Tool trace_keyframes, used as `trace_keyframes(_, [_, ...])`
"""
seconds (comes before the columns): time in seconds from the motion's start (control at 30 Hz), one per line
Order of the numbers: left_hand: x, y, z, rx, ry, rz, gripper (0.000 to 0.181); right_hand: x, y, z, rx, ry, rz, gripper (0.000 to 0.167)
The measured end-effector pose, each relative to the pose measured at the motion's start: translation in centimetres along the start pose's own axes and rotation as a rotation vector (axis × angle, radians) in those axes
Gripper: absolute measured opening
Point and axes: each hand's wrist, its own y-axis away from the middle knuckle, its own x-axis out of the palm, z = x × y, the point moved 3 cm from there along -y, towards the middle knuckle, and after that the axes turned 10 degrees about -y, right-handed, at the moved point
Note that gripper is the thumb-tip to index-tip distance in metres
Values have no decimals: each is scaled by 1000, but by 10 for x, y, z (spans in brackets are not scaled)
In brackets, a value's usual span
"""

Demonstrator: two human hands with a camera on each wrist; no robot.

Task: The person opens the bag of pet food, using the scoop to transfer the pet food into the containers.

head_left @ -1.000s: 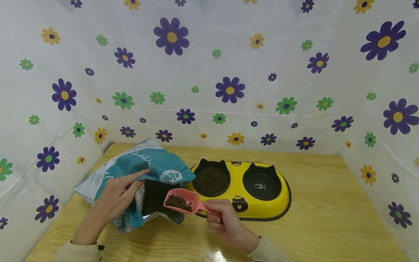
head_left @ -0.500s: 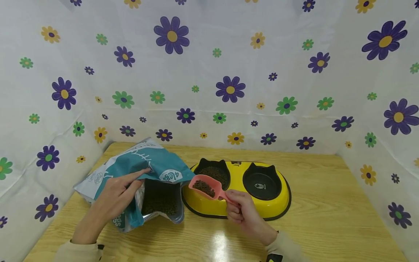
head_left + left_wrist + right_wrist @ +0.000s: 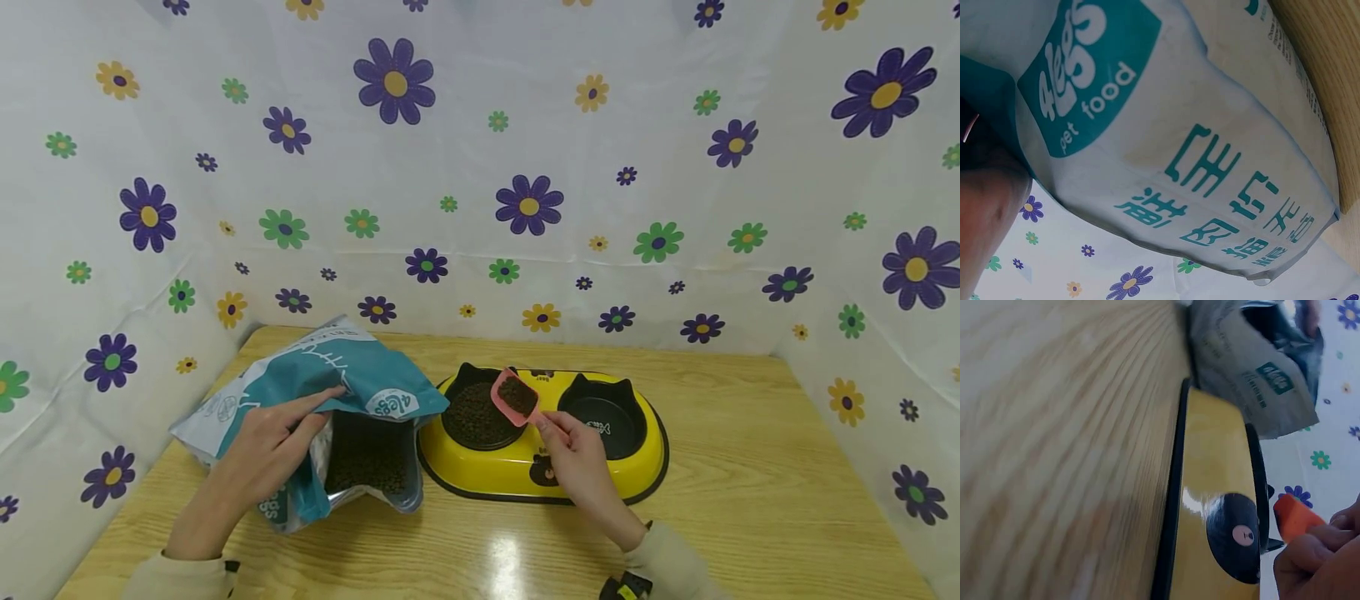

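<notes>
From the right hand, pinching its handle, the pink scoop points away and leftward across the left bowl's right side; the left hand's hold on the bag I can't tell.

White sheeting printed with purple, green and yellow flowers hangs on 3 sides, at 9, 12 and 3 o'clock, around a wood-grain worktop, where a bright glare shines at 6 o'clock.
</notes>
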Motion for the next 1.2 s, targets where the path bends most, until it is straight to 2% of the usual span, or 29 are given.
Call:
trace_keyframes(0.13, [-1, 0, -1, -4, -4, 4, 37, 1, 0, 3, -163, 189, -18, 20])
trace_keyframes(0.27, [0, 0, -1, -15, -3, 21, 37, 3, 1, 4, -259, 273, -25, 18])
trace_keyframes(0.57, [-1, -1, -1, -8, -1, 0, 37, 4, 1, 6, -354, 396, -41, 18])
trace_keyframes(0.83, [0, 1, -2, -16, 5, 12, 37, 5, 1, 8, -416, 510, -71, 21])
trace_keyframes(1.2, [-1, 0, -1, -4, 7, 4, 37, 7, 2, 8, -470, 494, -83, 19])
